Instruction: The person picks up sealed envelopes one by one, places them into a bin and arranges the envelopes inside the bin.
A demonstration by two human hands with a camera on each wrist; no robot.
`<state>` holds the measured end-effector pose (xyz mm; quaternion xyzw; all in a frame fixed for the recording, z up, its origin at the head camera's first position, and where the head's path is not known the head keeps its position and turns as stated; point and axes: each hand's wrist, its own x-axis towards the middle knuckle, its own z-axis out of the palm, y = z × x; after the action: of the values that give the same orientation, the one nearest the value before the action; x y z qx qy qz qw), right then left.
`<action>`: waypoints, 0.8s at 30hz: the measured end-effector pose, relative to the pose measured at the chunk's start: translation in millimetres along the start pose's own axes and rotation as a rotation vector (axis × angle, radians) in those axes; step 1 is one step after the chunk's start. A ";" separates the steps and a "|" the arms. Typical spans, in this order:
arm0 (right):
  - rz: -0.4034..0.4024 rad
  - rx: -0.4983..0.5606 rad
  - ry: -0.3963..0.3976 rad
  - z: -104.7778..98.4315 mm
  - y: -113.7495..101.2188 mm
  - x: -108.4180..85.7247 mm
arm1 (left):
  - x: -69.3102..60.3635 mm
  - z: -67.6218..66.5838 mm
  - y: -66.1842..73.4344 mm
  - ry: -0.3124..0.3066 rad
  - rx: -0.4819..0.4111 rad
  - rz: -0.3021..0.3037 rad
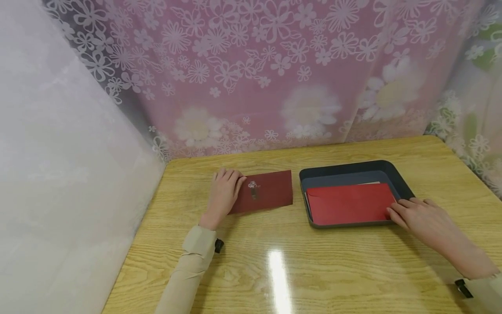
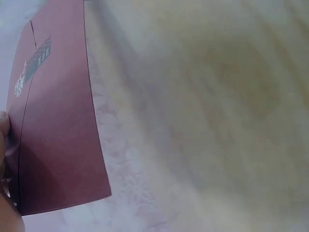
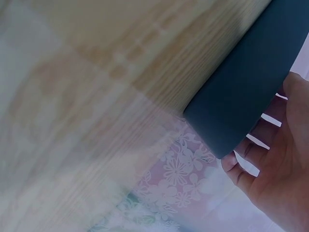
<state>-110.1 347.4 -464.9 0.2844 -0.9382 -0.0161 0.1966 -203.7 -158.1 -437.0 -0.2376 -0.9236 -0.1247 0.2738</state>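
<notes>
My left hand pinches the left end of a dark red envelope bearing a white flower emblem and a small dark printed patch. The left wrist view shows the same envelope standing at a tilt, with fingertips at its edge. To its right a dark grey tray lies on the table, with a bright red envelope inside. My right hand grips the tray's right rim beside that envelope's corner. From the right wrist, fingers curl over the top of the tray wall; their tips are partly hidden.
Under everything is a wood-grain table with a bright light reflection near its front. A pink floral curtain hangs behind it. White sheeting stands along the left side. Beneath the red envelope, a pale paper edge shows.
</notes>
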 end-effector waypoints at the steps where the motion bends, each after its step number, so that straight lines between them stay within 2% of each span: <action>1: 0.002 0.000 0.001 0.0 0.0 0.0 | 1.8 -1.3 1.3 0.017 0.017 0.008; 7: 0.007 -0.001 -0.015 -0.7 0.1 -1.1 | 18.6 -13.2 14.9 0.074 0.059 0.041; 14: 0.018 0.001 -0.015 0.2 0.8 -2.2 | 49.3 -26.6 43.1 0.133 0.030 0.079; 18: 0.020 0.005 -0.001 1.0 1.0 -2.1 | 64.5 -26.6 61.5 0.139 0.028 0.117; 24: 0.004 0.008 0.015 1.2 1.3 -1.3 | 82.5 -18.5 89.0 0.148 0.005 0.168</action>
<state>-110.2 349.1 -466.3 0.2833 -0.9374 -0.0099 0.2025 -211.1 -58.0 -366.3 -0.3037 -0.8779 -0.1161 0.3516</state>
